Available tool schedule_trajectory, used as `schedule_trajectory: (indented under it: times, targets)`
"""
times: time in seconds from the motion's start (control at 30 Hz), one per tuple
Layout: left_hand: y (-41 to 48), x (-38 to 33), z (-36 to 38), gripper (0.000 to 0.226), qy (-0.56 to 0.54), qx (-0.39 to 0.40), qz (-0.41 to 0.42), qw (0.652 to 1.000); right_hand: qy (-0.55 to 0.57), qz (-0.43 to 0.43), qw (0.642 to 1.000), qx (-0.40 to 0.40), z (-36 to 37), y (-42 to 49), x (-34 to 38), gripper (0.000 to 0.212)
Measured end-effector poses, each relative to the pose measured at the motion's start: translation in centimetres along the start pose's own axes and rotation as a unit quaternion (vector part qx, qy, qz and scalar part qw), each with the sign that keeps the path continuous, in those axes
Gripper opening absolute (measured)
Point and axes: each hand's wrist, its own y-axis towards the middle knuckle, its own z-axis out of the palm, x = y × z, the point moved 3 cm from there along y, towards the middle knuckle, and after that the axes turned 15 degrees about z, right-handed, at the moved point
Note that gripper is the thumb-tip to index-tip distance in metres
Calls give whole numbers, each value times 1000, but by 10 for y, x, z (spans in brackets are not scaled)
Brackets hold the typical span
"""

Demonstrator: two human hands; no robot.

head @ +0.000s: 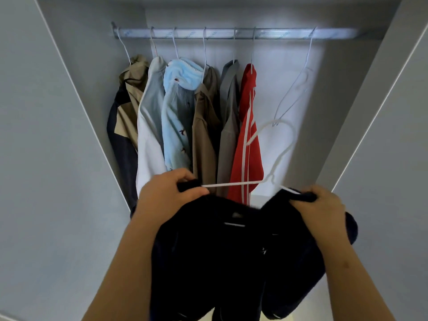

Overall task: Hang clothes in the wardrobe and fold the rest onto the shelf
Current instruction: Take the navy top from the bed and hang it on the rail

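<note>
Both hands, left [166, 193] and right [324, 205], grip a dark garment [231, 251] on a white hanger [273, 158].

A home bedroom closet: a plain grey built-in wardrobe [76, 140] with a metal hanging rail [231, 33], where everyday shirts and jackets [176, 117] hang on thin white wire hangers [294, 89].

- A rail [231, 33] is mounted across the top of the wardrobe [69, 112].
- Six garments [185, 117] are hung side by side on the left and middle of the rail.
- An empty hanger [298, 82] is hung to their right.
- A garment [231, 251] on a hanger [275, 156] is held in front of the wardrobe, below the rail, between the left hand [166, 193] and the right hand [324, 205].
</note>
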Motion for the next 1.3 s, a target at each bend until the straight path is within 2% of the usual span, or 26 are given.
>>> schedule_trajectory:
  times: [0.1, 0.17, 0.23, 0.37, 0.47, 0.6, 0.73, 0.8, 0.9, 1.0, 1.07, 1.13, 1.17, 1.23, 1.3]
  targets:
    - [0, 11, -10, 12, 10, 32, 13, 999, 51, 31, 998, -10, -7, 2, -8, 26]
    - [5, -1, 1, 9, 10, 84, 64, 994, 48, 36, 998, 2, -2, 0, -7, 24]
    - [7, -18, 20, 17, 34, 114, 111, 987, 46, 24, 999, 14, 3, -3, -4, 25]
    - [6, -26, 31, 27, 76, 51, 91, 992, 68, -23, 997, 43, 1, -3, -6, 30]
    - [4, -26, 23, 22, 61, -49, 68, 995, 64, -59, 994, 64, -5, 1, -9, 36]
    - [6, -32, 7, 16, 58, -160, 79, 982, 30, -45, 998, -16, -16, 7, -23, 39]
    - [8, -45, 5, 12, 34, -172, 94, 980, 3, -22, 996, -85, -25, 10, -26, 52]
    - [7, -48, 8, 12, 4, -164, 88, 983, -31, -49, 997, -48, -19, 9, -16, 49]
    - [4, -45, 7, 13, -25, -178, 62, 982, -119, -68, 990, 33, -7, 6, -12, 29]
    - [0, -42, 3, 15, -38, -187, 41, 981, -97, -20, 995, 6, -9, 4, -15, 32]
    - [0, -40, 3, 17, -50, -173, 28, 983, -142, -71, 986, -44, -4, -1, -7, 23]
    - [1, -42, 5, 21, -58, -156, 30, 986, -177, -145, 973, -19, 11, -8, 8, 12]
    - [1, -43, 7, 23, -60, -150, 28, 986, -157, -166, 973, 23, 18, -13, 17, 12]
    - [1, -44, 11, 23, -60, -139, 19, 988, -104, -179, 974, 91, 26, -18, 32, 28]
    - [1, -46, 17, 23, -59, -119, 21, 991, -94, -178, 972, 118, 30, -19, 39, 40]
